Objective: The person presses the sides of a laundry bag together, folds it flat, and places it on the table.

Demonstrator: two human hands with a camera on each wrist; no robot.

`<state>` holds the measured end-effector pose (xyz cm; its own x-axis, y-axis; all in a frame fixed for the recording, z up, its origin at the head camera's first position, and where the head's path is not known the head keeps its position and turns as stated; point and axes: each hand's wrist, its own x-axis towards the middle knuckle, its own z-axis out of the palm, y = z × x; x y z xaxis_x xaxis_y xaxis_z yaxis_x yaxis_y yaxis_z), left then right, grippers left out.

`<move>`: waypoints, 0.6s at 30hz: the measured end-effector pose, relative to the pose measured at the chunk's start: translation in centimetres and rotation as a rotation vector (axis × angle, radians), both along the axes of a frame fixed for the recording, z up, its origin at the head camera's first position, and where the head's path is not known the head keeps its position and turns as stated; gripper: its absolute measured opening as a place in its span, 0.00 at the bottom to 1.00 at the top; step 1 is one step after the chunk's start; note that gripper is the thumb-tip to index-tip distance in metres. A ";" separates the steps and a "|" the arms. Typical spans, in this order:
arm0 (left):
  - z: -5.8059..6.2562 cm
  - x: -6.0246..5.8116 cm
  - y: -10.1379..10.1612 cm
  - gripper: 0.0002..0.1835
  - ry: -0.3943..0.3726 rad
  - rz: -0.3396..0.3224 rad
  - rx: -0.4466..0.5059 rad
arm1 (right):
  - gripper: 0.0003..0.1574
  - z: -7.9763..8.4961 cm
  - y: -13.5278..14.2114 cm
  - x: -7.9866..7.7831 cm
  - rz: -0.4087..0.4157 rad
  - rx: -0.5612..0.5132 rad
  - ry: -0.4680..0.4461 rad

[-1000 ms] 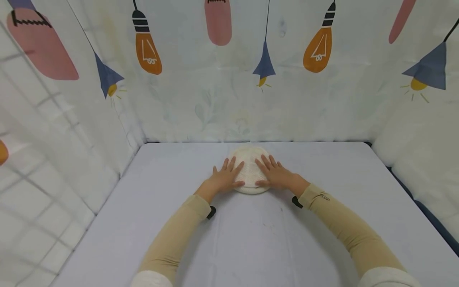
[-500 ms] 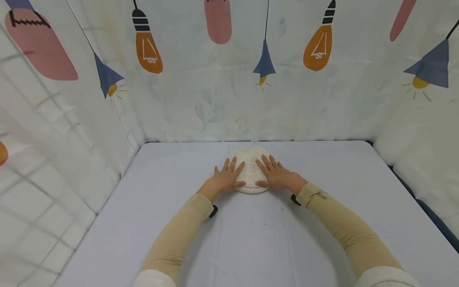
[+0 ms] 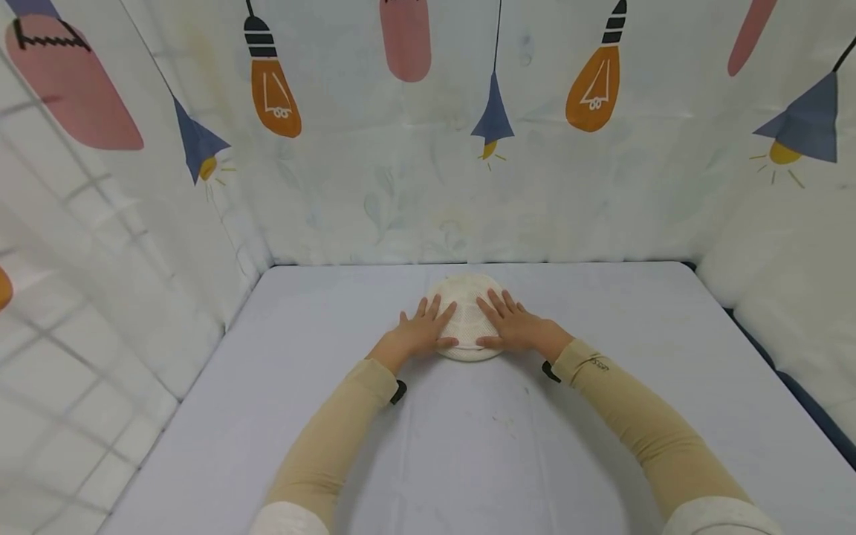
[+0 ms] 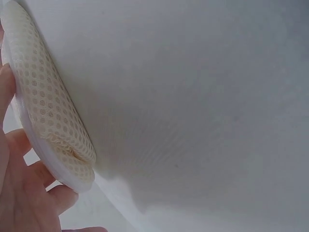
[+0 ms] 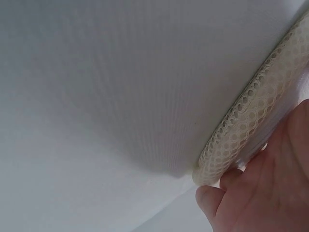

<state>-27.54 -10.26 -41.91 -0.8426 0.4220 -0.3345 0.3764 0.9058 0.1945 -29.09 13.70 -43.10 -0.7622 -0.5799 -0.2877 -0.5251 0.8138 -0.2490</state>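
A round, cream-coloured mesh item [image 3: 468, 312] with a pale band lies at the far middle of the table. Its honeycomb mesh edge [image 4: 53, 104] shows close up in the left wrist view. My left hand [image 3: 417, 333] rests on its left side with fingers spread. On the opposite side my right hand [image 3: 518, 327] lies the same way, fingers spread and thumb pointing inward. In the right wrist view, the fingers [image 5: 210, 198] touch the rim of the mesh [image 5: 241, 125]. The item's underside is hidden.
A white-covered table [image 3: 468, 446] spreads beneath both arms. Behind it stands a white curtain [image 3: 414, 171] printed with lamps and bulbs. Similar white fabric [image 3: 87, 297] hangs along the left side, and more [image 3: 789, 275] on the right.
Both hands stay on the mesh item, with only a tiny shift of the arms and the camera view.
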 end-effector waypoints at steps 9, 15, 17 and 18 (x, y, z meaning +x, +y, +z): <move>-0.7 0.0 -0.4 0.44 0.008 0.007 0.053 | 0.57 -0.1 0.2 -0.1 0.009 -0.113 -0.004; -0.6 0.4 -0.5 0.44 0.024 0.014 0.080 | 0.59 0.0 0.2 0.4 -0.011 -0.156 -0.003; -0.6 0.5 -0.5 0.45 0.025 0.015 0.090 | 0.60 0.0 0.3 0.6 -0.018 -0.164 -0.002; -0.5 0.5 -0.5 0.45 0.025 0.014 0.091 | 0.61 0.0 0.3 0.6 -0.019 -0.165 -0.002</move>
